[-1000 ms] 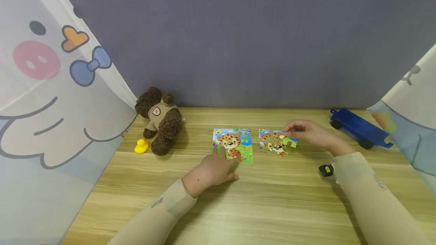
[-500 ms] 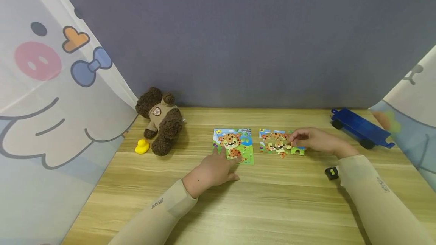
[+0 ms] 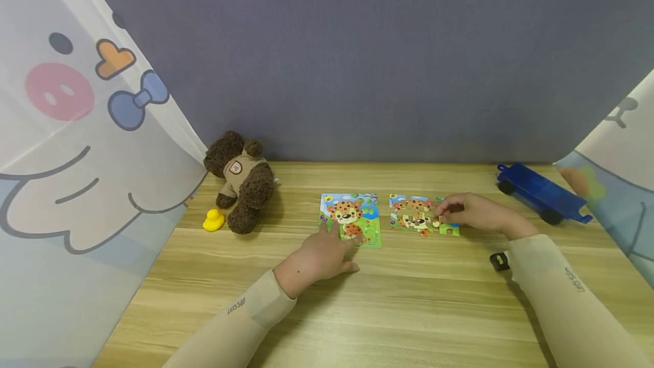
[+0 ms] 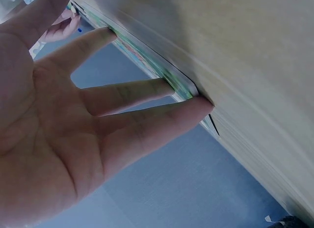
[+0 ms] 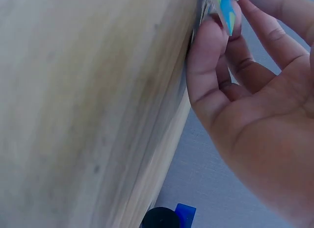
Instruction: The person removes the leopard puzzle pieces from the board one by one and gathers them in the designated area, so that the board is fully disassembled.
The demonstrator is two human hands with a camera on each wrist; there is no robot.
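A square picture card (image 3: 370,226) with a spotted leopard cub lies on the table, the left hand (image 3: 322,251) over its lower part. Straight, spread fingers (image 4: 142,130) rest their tips along that card's edge in the left wrist view. Just right of it lies a jigsaw puzzle (image 3: 401,223) of the same cub, its pieces loosely joined with gaps between them. At its right side, the right hand (image 3: 472,212) pinches a puzzle piece (image 5: 225,10) with thumb and fingertips. The piece shows blue and green at its edge; the fingers hide much of it in the head view.
A brown teddy bear (image 3: 245,183) lies at the back left beside a yellow rubber duck (image 3: 213,220). A blue toy trailer (image 3: 541,189) stands at the back right. Behind the wooden table (image 3: 388,311) rises a grey partition (image 3: 357,61). A small black device (image 3: 499,261) sits by the right cuff.
The right hand has moved right and slightly down, ending at the puzzle's right side; the green part there has shifted the same way. The left hand has stayed in place on the card.
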